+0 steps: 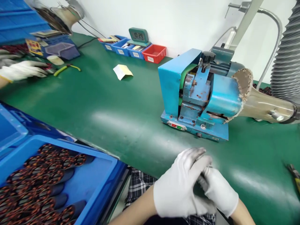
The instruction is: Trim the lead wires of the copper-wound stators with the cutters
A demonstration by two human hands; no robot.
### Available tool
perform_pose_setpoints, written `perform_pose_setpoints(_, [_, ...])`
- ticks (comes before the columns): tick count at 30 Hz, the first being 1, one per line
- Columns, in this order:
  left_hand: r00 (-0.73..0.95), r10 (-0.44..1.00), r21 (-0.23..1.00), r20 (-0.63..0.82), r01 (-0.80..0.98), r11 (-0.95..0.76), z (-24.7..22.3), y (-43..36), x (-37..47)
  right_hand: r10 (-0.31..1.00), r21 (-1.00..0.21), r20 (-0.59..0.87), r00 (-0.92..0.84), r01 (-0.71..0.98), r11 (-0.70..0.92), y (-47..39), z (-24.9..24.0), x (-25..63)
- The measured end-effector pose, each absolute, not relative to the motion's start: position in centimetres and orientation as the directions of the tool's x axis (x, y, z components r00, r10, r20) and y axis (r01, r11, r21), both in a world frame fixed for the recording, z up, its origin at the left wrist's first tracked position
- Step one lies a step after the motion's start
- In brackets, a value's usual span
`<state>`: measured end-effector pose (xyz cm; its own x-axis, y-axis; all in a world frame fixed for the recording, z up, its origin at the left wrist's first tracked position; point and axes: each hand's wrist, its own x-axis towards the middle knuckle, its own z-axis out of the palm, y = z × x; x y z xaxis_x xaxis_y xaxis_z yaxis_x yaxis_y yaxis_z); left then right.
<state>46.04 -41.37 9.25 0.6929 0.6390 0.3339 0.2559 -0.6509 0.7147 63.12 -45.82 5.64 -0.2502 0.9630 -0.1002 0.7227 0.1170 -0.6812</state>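
Note:
My left hand [179, 184] and my right hand [221, 189], both in white gloves, meet over the front edge of the green table [138, 137]. The left fingers curl across towards the right hand and touch its fingertips. Closed and bent inward, the right fingers press against the left ones. A small dark gap shows between the palms; whatever the hands hold, if anything, is hidden. Just beyond them stands a blue belt-grinding machine [194, 97] with a red and a green button on its base.
A blue bin [93, 184] of wire-wound motor parts [47, 178] sits at lower left. Pliers [295, 178] lie at right. Small trays [154, 53], a clock [138, 35] and folded paper [122, 71] are farther back. Another person's gloved hand [23, 70] is near green-handled pliers [67, 68].

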Motion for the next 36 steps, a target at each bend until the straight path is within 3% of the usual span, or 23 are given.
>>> perform_pose_setpoints(3, [0.739, 0.648, 0.717, 0.186, 0.349, -0.603, 7.8, -40.7, 47.2, 0.955, -0.676, -0.159, -0.248, 0.733, 0.078, -46.0, 4.5, 63.2])
perform_pose_setpoints(7, [0.778, 0.627, 0.707, 0.04, 0.421, -0.568, 6.6, -40.1, 46.8, 0.997, -0.614, -0.034, -0.075, 0.788, 0.038, -47.4, 3.2, 63.3])
perform_pose_setpoints(9, [0.792, 0.61, 0.691, 0.022, 0.429, -0.582, 6.3, -40.1, 46.7, 0.999, -0.657, -0.042, 0.016, 0.753, -0.039, -47.7, 3.3, 63.0])
perform_pose_setpoints(13, [0.806, 0.588, 0.645, 0.069, 0.414, -0.643, 5.7, -40.3, 46.9, 0.949, -0.835, -0.313, 0.032, 0.467, -0.291, -47.2, 4.6, 62.7])
perform_pose_setpoints(17, [0.837, 0.544, 0.559, 0.059, 0.424, -0.713, 5.7, -40.2, 47.2, 0.842, -0.837, -0.539, -0.023, 0.131, -0.532, -46.6, 5.6, 63.9])
perform_pose_setpoints(19, [0.853, 0.521, 0.537, 0.042, 0.42, -0.732, 6.0, -40.1, 47.3, 0.817, -0.817, -0.576, 0.011, -0.031, -0.576, -46.6, 5.7, 65.1])
perform_pose_setpoints(22, [0.847, 0.532, 0.55, 0.005, 0.442, -0.709, 6.2, -40.2, 47.5, 0.838, -0.864, -0.501, 0.217, -0.177, -0.471, -47.0, 5.7, 66.3])
perform_pose_setpoints(24, [0.825, 0.565, 0.559, 0.006, 0.466, -0.686, 6.1, -40.4, 47.6, 0.856, -0.899, -0.437, 0.276, -0.104, -0.426, -47.4, 5.5, 66.0])
perform_pose_setpoints(27, [0.802, 0.595, 0.55, 0.059, 0.471, -0.689, 5.7, -40.8, 47.7, 0.913, -0.899, -0.342, 0.223, 0.206, -0.387, -48.0, 5.0, 64.2])
perform_pose_setpoints(30, [0.795, 0.601, 0.54, 0.089, 0.468, -0.7, 5.3, -41.0, 47.8, 0.938, -0.829, -0.171, 0.301, 0.47, -0.302, -48.3, 4.3, 63.0])
perform_pose_setpoints(34, [0.796, 0.6, 0.55, 0.079, 0.467, -0.693, 5.5, -40.9, 47.6, 0.789, -0.744, -0.038, 0.613, 0.51, -0.432, -49.0, 3.5, 65.1])
perform_pose_setpoints(36, [0.798, 0.6, 0.561, 0.066, 0.467, -0.683, 5.6, -40.8, 47.6, 0.759, -0.742, -0.04, 0.65, 0.489, -0.458, -49.5, 3.4, 66.3])
